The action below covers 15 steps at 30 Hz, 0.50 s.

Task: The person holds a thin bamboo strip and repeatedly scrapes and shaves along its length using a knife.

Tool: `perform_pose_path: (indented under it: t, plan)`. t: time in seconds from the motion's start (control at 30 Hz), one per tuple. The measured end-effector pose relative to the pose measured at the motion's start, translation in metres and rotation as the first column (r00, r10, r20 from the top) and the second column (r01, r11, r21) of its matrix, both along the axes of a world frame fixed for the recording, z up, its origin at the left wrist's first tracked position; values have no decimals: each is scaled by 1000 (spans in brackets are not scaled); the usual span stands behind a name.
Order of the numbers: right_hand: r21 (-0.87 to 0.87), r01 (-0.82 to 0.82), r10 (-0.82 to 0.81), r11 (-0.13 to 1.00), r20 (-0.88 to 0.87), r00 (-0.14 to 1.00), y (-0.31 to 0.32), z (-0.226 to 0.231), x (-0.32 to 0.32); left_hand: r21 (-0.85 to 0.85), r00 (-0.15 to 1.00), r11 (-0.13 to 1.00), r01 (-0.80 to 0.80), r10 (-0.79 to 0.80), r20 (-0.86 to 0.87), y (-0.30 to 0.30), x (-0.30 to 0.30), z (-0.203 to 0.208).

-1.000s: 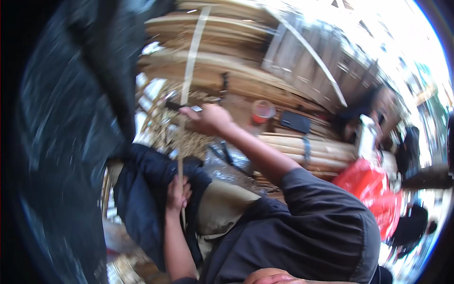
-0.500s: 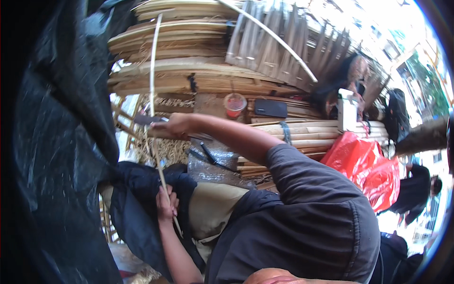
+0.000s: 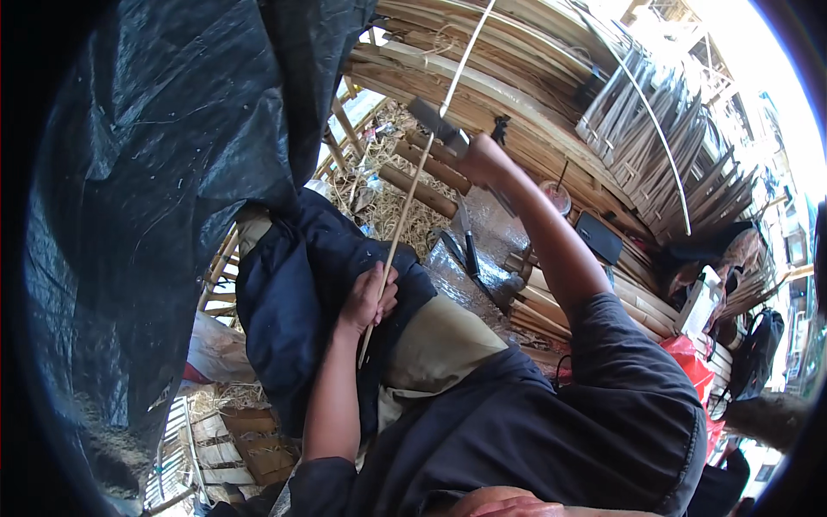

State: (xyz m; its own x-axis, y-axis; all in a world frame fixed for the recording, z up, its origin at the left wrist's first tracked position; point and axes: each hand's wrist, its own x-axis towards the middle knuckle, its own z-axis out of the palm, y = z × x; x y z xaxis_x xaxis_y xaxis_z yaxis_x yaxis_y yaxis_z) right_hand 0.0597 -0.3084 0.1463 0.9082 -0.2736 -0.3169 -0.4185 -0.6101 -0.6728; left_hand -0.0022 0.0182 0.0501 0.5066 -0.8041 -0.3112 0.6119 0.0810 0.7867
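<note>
A long thin bamboo strip (image 3: 411, 198) slants from my lap up to the far right. Its lower part passes through my left hand (image 3: 370, 299), whose fingers are wrapped round it above my dark-clothed leg. Farther up, my right hand (image 3: 485, 162) grips a broad-bladed knife (image 3: 438, 126), its handle mostly hidden in the fist. The blade lies across the strip and appears to touch it. A second knife with a black handle (image 3: 471, 255) rests on a plastic-wrapped surface (image 3: 448, 277) below my right forearm.
Split bamboo (image 3: 517, 112) is stacked along the far side, with a bundle of thin slats (image 3: 646, 129) beyond. Shavings (image 3: 392, 129) cover the ground near two bamboo pieces (image 3: 418, 189). A phone (image 3: 599, 238) and a cup (image 3: 556, 196) sit at right. Black sheeting (image 3: 172, 198) hangs at left.
The whole view has turned, so the strip now leans to the right instead of standing nearly upright. Both hands keep their hold; the knife blade is still at the strip, slightly farther from my left hand.
</note>
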Motion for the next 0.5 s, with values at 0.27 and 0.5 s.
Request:
perform_pose_path:
  t: [0.27,0.5]
  plan:
    - [-280,-14,-49,960,-215,975,23,10,-8,-22,998,1000,5,-4,61,-3,-1,-6]
    - [-395,-206,167,895,-131,977,42,-30,-21,-20,1000,1000,-13,13,-2,9,0,-15]
